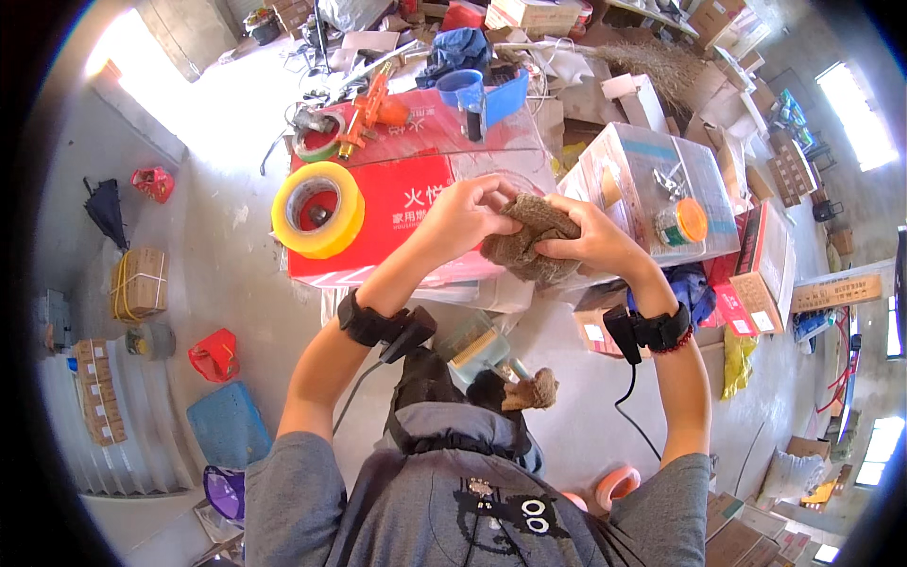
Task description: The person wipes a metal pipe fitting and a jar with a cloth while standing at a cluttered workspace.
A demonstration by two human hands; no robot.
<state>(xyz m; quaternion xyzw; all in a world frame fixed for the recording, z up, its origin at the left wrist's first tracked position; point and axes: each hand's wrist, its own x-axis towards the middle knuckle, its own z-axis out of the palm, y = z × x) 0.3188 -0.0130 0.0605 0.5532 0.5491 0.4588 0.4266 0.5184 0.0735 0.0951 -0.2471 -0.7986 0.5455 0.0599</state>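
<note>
A crumpled brown cloth [535,237], with a towel-like nap, is bunched between my two hands over the front right of a red printed carton [397,244]. My right hand [599,234] grips its right side, thumb lying across the front. On the left edge, my left hand [471,212] pinches the fabric between thumb and fingers. A large roll of yellow packing tape [340,212] lies on the carton's left part. Behind it are an orange valve-like fitting with a brass end [363,117], a green-edged tape roll [307,145] and a blue plastic tape dispenser [503,99].
Right of the carton stands a film-wrapped box [659,163] bearing an orange-lidded jar [684,221]. Below sit a pale green dustpan [476,347] and another brown cloth [535,390]. A blue stool [228,424] and red bag [214,354] are on the left floor; cardboard clutter [638,99] lies behind.
</note>
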